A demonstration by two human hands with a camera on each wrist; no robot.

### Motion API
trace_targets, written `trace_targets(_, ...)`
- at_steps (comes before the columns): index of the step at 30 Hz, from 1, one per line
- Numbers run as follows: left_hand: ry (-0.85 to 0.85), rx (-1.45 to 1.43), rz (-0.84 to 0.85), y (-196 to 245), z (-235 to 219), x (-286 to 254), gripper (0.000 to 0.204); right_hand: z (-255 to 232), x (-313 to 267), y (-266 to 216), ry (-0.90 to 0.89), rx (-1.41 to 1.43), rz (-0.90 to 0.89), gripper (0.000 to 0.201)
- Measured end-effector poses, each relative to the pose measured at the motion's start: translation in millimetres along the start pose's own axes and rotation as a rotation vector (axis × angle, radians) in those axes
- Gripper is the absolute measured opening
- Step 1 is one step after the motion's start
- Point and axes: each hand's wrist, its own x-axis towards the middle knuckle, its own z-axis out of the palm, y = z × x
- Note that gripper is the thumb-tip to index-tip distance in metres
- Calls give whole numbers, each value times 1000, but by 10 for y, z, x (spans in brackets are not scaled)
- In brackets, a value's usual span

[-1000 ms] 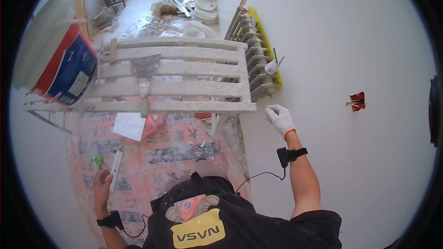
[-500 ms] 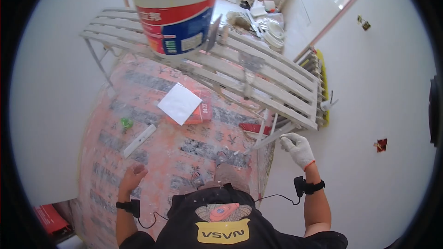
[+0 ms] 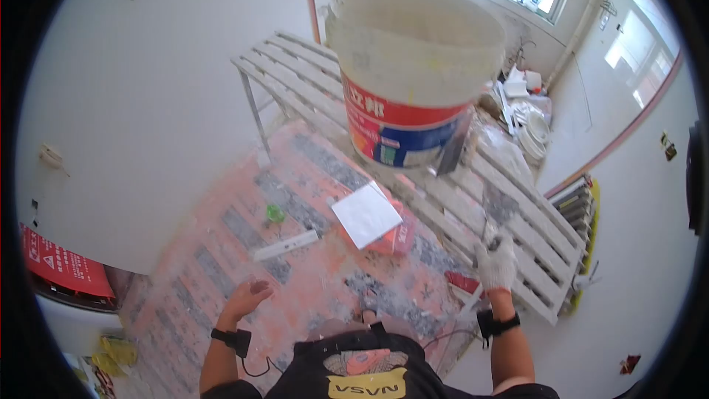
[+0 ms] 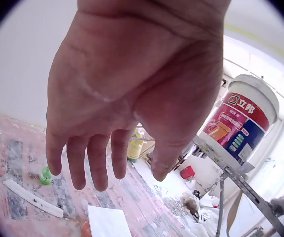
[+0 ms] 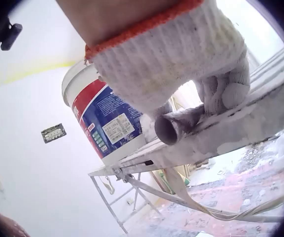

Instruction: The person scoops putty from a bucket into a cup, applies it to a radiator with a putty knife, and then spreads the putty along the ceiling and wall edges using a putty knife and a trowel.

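Our right hand [image 3: 495, 264], in a white knit glove with an orange cuff, rests on the paint-caked slatted table [image 3: 532, 247] at about four o'clock in the head view. Its fingers [image 5: 226, 94] are curled tight round the dusty handle [image 5: 181, 126] of a tool lying on the slats; in the head view a grey blade [image 3: 501, 205] shows just beyond the glove, toward twelve o'clock from it. Our left hand [image 3: 247, 297] is bare and hangs over the patterned floor covering [image 3: 221, 251] at seven o'clock, fingers [image 4: 87, 163] loosely spread and holding nothing. A big bucket [image 3: 413, 77] with a red and blue label stands on the table at twelve o'clock. On the floor below the left hand lie a white strip [image 3: 285, 245], a small green object [image 3: 275, 213] and a white sheet [image 3: 365, 214] on a red bag [image 3: 395, 239]
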Motion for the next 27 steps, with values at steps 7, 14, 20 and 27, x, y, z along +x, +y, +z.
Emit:
trace_targets(7,-101,-230,6,520,-133,1145,48,-145,277,376,-31,228,-82,31)
trace_targets(14,-356,-654,52,1857,57,2368,61,-633,1236,783,-223,695,448,32)
trace_targets(20,-508,-862,200,2290,361,3170,58,-1365,1992,740,-298,-408,-68,36)
trace_targets(27,-765,-887,91,2692,193,3341,47,-1212,2251,897,-379,-330,82,66)
